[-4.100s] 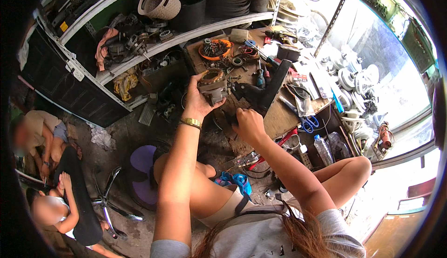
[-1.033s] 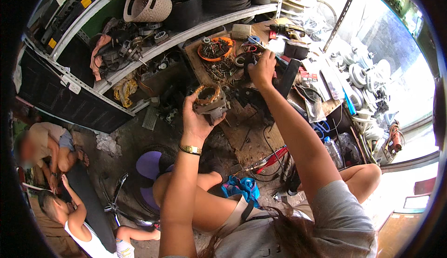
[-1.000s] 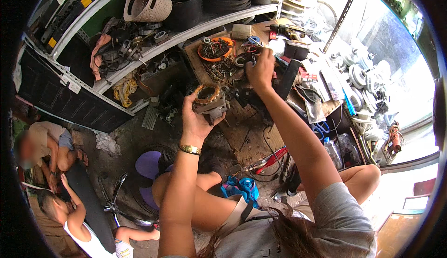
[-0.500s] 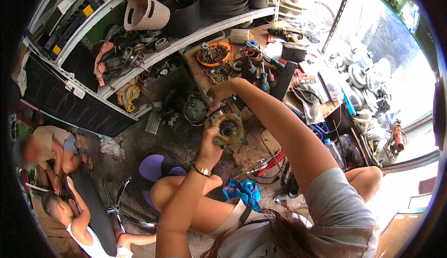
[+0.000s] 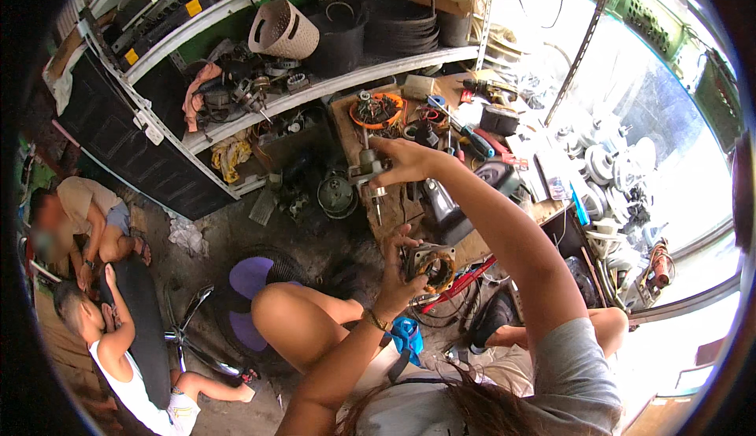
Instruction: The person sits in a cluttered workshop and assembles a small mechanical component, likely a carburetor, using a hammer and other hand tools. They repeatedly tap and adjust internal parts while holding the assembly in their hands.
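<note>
My left hand [image 5: 396, 285] grips a motor stator [image 5: 435, 269], a squarish metal frame with a ring of copper-coloured windings and an open middle. Farther up, over the near-left edge of the wooden bench [image 5: 396, 207], my right hand [image 5: 405, 160] is closed around a motor rotor [image 5: 366, 170] with a thin metal shaft pointing down. The fingers partly hide the rotor's body. A gap separates the two parts. On the bench beside my right forearm lies a grey metal-and-dark machine body [image 5: 453, 204], partly covered by the arm.
An orange bowl [image 5: 378, 111] of small metal parts stands on the bench, with screwdrivers and a power drill [image 5: 490, 89] near it. A purple-and-black fan [image 5: 253, 278] sits on the floor. Two people are at the left beside a black padded seat [image 5: 142, 333]. Shelves hold a beige basket [image 5: 283, 30].
The stator in my left hand has come nearer to me and to the right, away from the rotor. The shaft now shows clearly below my right hand. The whole view has shifted slightly.
</note>
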Motion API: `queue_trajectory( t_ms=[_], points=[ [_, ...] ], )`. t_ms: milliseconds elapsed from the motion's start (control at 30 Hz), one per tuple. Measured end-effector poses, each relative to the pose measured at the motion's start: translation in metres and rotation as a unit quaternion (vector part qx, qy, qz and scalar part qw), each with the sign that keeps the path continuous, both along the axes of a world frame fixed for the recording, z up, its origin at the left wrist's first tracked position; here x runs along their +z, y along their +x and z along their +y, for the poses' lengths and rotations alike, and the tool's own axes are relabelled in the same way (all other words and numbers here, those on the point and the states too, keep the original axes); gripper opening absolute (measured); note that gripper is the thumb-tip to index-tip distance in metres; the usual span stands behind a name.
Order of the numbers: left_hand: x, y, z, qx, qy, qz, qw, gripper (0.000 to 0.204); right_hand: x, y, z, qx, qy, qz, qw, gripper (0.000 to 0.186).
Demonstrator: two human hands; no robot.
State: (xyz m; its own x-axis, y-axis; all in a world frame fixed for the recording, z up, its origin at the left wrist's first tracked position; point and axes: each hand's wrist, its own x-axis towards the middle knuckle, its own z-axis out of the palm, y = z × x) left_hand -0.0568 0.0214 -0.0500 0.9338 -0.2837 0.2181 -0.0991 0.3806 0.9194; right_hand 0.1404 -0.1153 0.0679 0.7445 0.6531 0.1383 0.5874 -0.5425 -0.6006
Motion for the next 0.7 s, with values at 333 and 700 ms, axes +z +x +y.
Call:
queue_trajectory(
  t_ms=[333, 700],
  points=[
    [0.086, -0.037, 0.003, -0.073, 0.009, -0.129, 0.989, 0.091, 0.091, -0.147, -0.075, -0.107, 0.371, 0.002, 0.922, 0.096],
    [0.071, -0.081, -0.017, -0.172, -0.102, 0.122, 0.972, 0.068, 0.031, -0.279, -0.13, -0.263, 0.456, -0.03, 0.85, 0.113]
  ],
)
